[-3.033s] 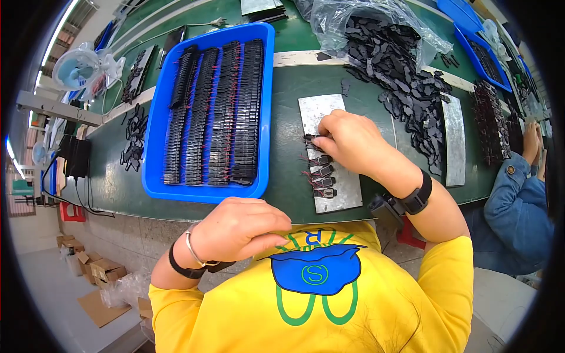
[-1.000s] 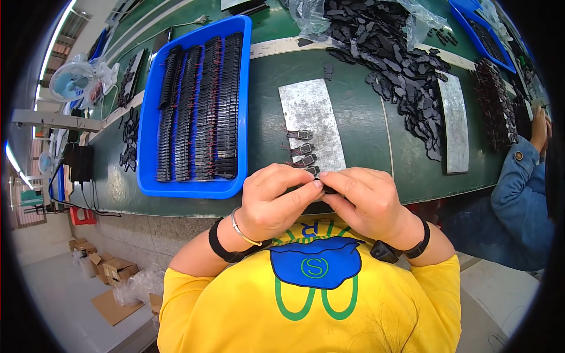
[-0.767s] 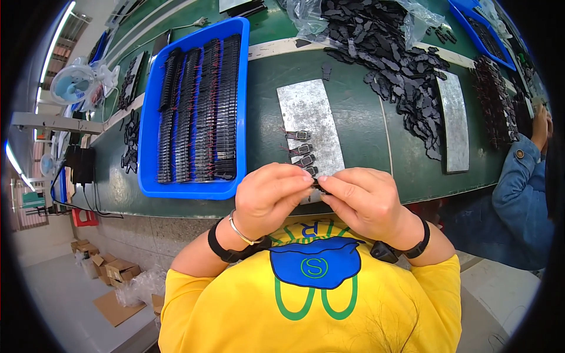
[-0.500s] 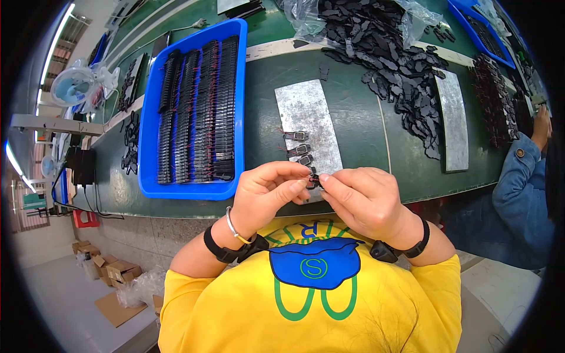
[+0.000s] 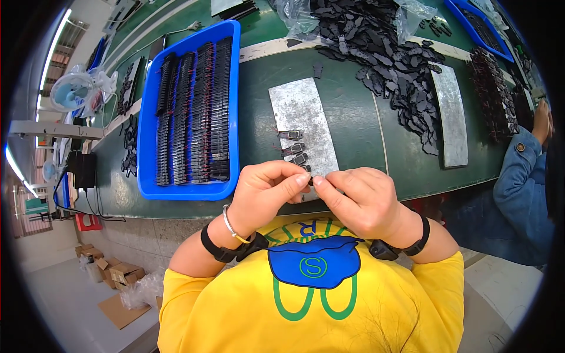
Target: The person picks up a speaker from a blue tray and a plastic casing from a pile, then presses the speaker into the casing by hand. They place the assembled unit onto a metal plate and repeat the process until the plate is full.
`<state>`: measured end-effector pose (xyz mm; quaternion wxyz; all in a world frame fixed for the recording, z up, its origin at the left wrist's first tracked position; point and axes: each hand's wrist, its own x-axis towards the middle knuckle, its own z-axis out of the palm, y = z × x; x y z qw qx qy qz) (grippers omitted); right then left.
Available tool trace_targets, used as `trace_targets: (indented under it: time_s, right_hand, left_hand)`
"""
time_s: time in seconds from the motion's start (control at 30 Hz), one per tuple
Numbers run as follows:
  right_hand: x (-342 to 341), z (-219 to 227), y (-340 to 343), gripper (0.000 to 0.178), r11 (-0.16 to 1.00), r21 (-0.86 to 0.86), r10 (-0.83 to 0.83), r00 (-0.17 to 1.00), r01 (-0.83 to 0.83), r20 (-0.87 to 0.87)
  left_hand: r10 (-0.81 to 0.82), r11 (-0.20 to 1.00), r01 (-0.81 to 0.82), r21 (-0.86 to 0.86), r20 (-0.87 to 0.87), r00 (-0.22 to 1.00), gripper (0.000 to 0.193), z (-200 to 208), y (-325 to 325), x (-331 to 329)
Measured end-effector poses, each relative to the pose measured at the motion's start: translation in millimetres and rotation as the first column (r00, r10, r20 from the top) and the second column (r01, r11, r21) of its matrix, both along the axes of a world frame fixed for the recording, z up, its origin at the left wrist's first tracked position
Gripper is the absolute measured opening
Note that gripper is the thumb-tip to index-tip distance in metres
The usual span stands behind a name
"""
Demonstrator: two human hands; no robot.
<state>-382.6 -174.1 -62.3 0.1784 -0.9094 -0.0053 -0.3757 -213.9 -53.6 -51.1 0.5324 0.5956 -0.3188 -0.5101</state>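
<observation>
Both hands are brought together at the near edge of the dark green worktop (image 5: 353, 117): the left hand (image 5: 265, 191) and the right hand (image 5: 359, 197) are closed fingertip to fingertip, pinching one small black plastic part (image 5: 310, 177) between them, mostly hidden. Just beyond, three similar small black parts (image 5: 293, 147) are laid in a row on one grey metal plate (image 5: 300, 112). One blue plastic tray (image 5: 235, 76) holding four rows of black parts is seen to the left, and one loose heap of black pieces (image 5: 388, 59) lies farther back.
</observation>
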Motion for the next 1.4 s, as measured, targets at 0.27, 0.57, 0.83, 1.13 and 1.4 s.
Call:
trace_targets:
  time_s: [0.27, 0.57, 0.83, 1.13, 1.4]
  right_hand:
    - [3.2, -6.2, -4.2, 0.029, 0.995, 0.077, 0.063, 0.998, -0.065, 0.028]
    - [6.3, 26.4, -39.9, 0.026, 0.866, 0.364, 0.420, 0.895, -0.344, -0.151]
    - [87.4, 21.5, -142.7, 0.021, 0.985, -0.170, -0.066, 0.926, 0.002, -0.371]
    - [120.8, 18.9, -174.2, 0.016, 0.939, -0.273, -0.055, 0.693, -0.208, -0.718]
    - [94.1, 4.3, -155.1, 0.016, 0.944, -0.327, -0.256, 0.695, 0.031, -0.672]
  left_hand:
    - [-0.075, 0.994, 0.095, 0.057, -0.288, 0.955, 0.011, -3.0, -3.3, 14.7]
    - [-0.296, 0.955, 0.288, -0.067, -0.263, 0.918, 0.011, 2.1, 10.0, 25.1]
    - [-0.316, 0.949, 0.298, -0.105, -0.330, 0.890, 0.011, 1.5, 13.1, 25.2]
    - [-0.324, 0.946, 0.296, -0.131, -0.335, 0.885, 0.011, -0.8, 26.3, 32.1]
    - [-0.289, 0.957, 0.269, -0.106, -0.378, 0.880, 0.012, -4.9, 24.2, 30.8]
